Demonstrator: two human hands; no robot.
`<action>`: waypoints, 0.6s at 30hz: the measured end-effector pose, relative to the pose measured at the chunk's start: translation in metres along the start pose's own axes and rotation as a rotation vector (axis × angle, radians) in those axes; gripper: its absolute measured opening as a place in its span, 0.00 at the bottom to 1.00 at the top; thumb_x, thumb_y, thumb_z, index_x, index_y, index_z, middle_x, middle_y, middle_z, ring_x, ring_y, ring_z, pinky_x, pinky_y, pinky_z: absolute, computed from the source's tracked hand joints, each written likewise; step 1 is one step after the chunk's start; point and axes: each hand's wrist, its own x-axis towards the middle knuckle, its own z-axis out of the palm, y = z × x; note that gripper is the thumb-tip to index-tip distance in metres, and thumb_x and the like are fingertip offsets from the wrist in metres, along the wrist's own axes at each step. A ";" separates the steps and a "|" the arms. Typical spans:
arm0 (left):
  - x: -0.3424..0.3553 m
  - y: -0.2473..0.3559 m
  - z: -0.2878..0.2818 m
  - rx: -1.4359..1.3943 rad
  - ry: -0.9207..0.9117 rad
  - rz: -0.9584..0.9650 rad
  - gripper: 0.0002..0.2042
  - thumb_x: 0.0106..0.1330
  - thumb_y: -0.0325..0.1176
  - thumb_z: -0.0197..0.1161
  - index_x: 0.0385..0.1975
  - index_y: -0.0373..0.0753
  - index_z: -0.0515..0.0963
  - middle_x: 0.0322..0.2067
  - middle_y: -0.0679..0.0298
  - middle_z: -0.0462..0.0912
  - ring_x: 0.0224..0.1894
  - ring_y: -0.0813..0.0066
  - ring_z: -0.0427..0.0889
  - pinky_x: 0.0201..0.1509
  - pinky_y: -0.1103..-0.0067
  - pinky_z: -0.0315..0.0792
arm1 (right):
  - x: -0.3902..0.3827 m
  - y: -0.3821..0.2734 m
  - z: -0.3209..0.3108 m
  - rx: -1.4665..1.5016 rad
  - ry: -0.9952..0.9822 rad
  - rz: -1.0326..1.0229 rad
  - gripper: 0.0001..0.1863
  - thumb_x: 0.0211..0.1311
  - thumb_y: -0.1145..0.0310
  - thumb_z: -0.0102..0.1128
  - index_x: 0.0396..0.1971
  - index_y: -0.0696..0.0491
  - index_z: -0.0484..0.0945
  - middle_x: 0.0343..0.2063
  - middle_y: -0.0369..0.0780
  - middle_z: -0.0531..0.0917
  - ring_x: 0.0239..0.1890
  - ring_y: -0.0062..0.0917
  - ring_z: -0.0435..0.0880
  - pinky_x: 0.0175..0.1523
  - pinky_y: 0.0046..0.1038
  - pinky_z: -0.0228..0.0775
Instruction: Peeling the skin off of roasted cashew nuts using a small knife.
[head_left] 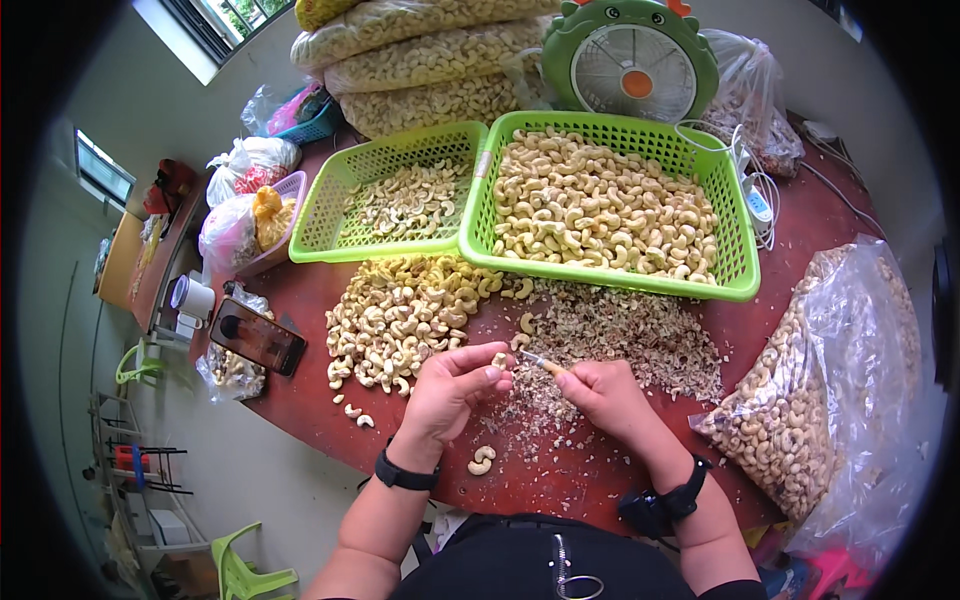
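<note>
Between the thumb and fingers of my left hand (455,388) is a single cashew nut (500,360). My right hand (606,395) is closed round the wooden handle of a small knife (548,366), whose thin blade points left toward that nut. Under and beyond my hands spreads a heap of brown skin scraps (620,335). A pile of pale cashews (390,320) lies left of it, next to my left hand. Two loose cashews (482,460) rest on the red table (400,440) near me.
Behind stand a green basket full of cashews (748,262) and a green basket with fewer (320,215). A phone (255,335) leans at the left edge by a white mug (192,297). Right is a large clear bag of cashews (790,420). A green fan (632,70) and stacked cashew sacks (430,65) stand at the back.
</note>
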 end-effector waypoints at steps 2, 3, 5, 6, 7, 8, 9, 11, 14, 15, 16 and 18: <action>-0.002 -0.001 0.003 -0.102 -0.009 -0.028 0.13 0.52 0.19 0.56 0.39 0.29 0.70 0.34 0.57 0.77 0.32 0.73 0.78 0.36 0.81 0.76 | 0.000 -0.002 0.003 -0.006 -0.017 -0.011 0.18 0.53 0.57 0.51 0.16 0.58 0.73 0.11 0.43 0.71 0.13 0.28 0.69 0.21 0.28 0.61; -0.003 0.000 0.005 -0.131 -0.014 -0.038 0.13 0.52 0.19 0.57 0.39 0.29 0.70 0.34 0.57 0.77 0.32 0.72 0.78 0.36 0.81 0.76 | 0.000 -0.004 0.004 0.022 -0.027 -0.017 0.18 0.53 0.57 0.51 0.16 0.58 0.73 0.10 0.43 0.71 0.13 0.28 0.69 0.21 0.28 0.61; -0.004 -0.003 0.008 -0.140 -0.005 -0.030 0.13 0.51 0.19 0.57 0.39 0.30 0.71 0.33 0.58 0.77 0.32 0.73 0.78 0.36 0.81 0.76 | 0.000 0.001 0.008 0.055 -0.039 -0.043 0.18 0.53 0.59 0.51 0.14 0.59 0.71 0.09 0.40 0.68 0.12 0.22 0.65 0.20 0.26 0.57; -0.004 -0.005 0.009 -0.119 0.012 -0.009 0.13 0.50 0.18 0.58 0.38 0.30 0.71 0.32 0.58 0.77 0.32 0.74 0.78 0.36 0.82 0.76 | -0.001 0.003 0.009 0.071 -0.045 -0.055 0.18 0.53 0.60 0.52 0.13 0.59 0.70 0.08 0.38 0.67 0.12 0.18 0.62 0.19 0.25 0.56; -0.005 -0.006 0.009 -0.096 0.035 0.015 0.13 0.50 0.18 0.58 0.37 0.31 0.71 0.31 0.59 0.77 0.32 0.75 0.78 0.36 0.83 0.75 | -0.001 0.001 0.008 0.078 -0.062 -0.025 0.18 0.53 0.60 0.52 0.13 0.59 0.70 0.08 0.38 0.67 0.12 0.19 0.62 0.19 0.25 0.56; -0.005 -0.010 0.008 0.033 0.065 0.150 0.13 0.49 0.17 0.58 0.36 0.31 0.72 0.30 0.62 0.76 0.31 0.77 0.77 0.35 0.84 0.74 | 0.000 0.001 0.007 0.057 -0.057 -0.012 0.18 0.53 0.59 0.51 0.14 0.58 0.71 0.09 0.39 0.68 0.12 0.21 0.65 0.20 0.25 0.58; -0.003 -0.015 0.005 0.162 0.095 0.285 0.12 0.49 0.17 0.59 0.35 0.31 0.73 0.29 0.64 0.74 0.31 0.78 0.76 0.35 0.85 0.73 | 0.001 0.002 0.005 0.036 -0.054 0.001 0.18 0.53 0.58 0.51 0.16 0.58 0.73 0.09 0.41 0.69 0.12 0.24 0.67 0.21 0.26 0.59; -0.002 -0.019 0.005 0.391 0.170 0.509 0.11 0.46 0.16 0.60 0.31 0.32 0.74 0.27 0.68 0.72 0.27 0.84 0.72 0.31 0.89 0.68 | 0.003 0.005 0.002 0.010 -0.043 0.020 0.18 0.53 0.57 0.51 0.17 0.57 0.74 0.10 0.43 0.71 0.12 0.27 0.69 0.21 0.27 0.61; -0.003 -0.015 0.004 0.679 0.172 0.670 0.12 0.44 0.17 0.61 0.31 0.33 0.75 0.27 0.67 0.72 0.25 0.85 0.70 0.28 0.89 0.65 | 0.004 0.008 0.000 -0.013 -0.021 0.026 0.18 0.53 0.57 0.51 0.17 0.57 0.74 0.10 0.43 0.71 0.12 0.28 0.70 0.22 0.28 0.62; -0.004 -0.014 0.004 0.713 0.170 0.681 0.12 0.44 0.18 0.61 0.31 0.34 0.75 0.26 0.67 0.72 0.24 0.85 0.69 0.27 0.88 0.65 | 0.005 0.009 0.000 -0.021 -0.014 0.018 0.18 0.53 0.57 0.51 0.17 0.57 0.74 0.10 0.43 0.71 0.13 0.28 0.70 0.22 0.28 0.61; -0.003 -0.014 0.005 0.744 0.167 0.690 0.12 0.44 0.18 0.61 0.31 0.34 0.75 0.25 0.67 0.72 0.23 0.85 0.69 0.26 0.88 0.64 | 0.005 0.011 -0.001 -0.030 -0.008 0.013 0.18 0.53 0.57 0.51 0.17 0.57 0.74 0.11 0.43 0.72 0.13 0.29 0.70 0.22 0.29 0.61; -0.004 -0.011 0.005 0.851 0.131 0.611 0.12 0.44 0.20 0.62 0.31 0.35 0.76 0.23 0.67 0.72 0.22 0.85 0.68 0.25 0.88 0.64 | 0.005 0.011 -0.004 -0.062 -0.006 0.030 0.18 0.52 0.56 0.51 0.16 0.57 0.74 0.11 0.43 0.72 0.13 0.30 0.70 0.22 0.29 0.62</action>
